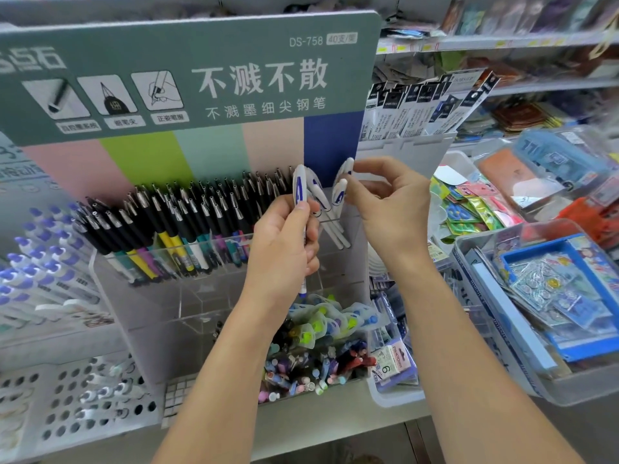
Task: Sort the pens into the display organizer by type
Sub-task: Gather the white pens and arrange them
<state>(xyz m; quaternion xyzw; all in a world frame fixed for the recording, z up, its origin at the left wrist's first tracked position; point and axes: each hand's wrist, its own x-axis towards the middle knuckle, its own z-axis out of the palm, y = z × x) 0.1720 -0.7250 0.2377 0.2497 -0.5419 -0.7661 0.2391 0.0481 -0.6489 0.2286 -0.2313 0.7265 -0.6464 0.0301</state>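
Stationery shop shelf (335,426), clear display organizer (174,296), green backboard (187,72), crowded bins (549,380)

Both forearms raised, left grip (284,242) fingers curled closed in a fist-like hold, right grip (388,202) pinching with thumb and forefinger

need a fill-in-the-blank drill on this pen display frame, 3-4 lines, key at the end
1. The left hand grips a white pen with a blue-marked ____.
2. The right hand pinches the top of a white pen at the ____ end of the clear acrylic organizer.
3. The row of black-capped pens stands in the organizer's ____ tier.
4. The green header card carries the code DS-____.

Missing words: cap; right; upper; 758
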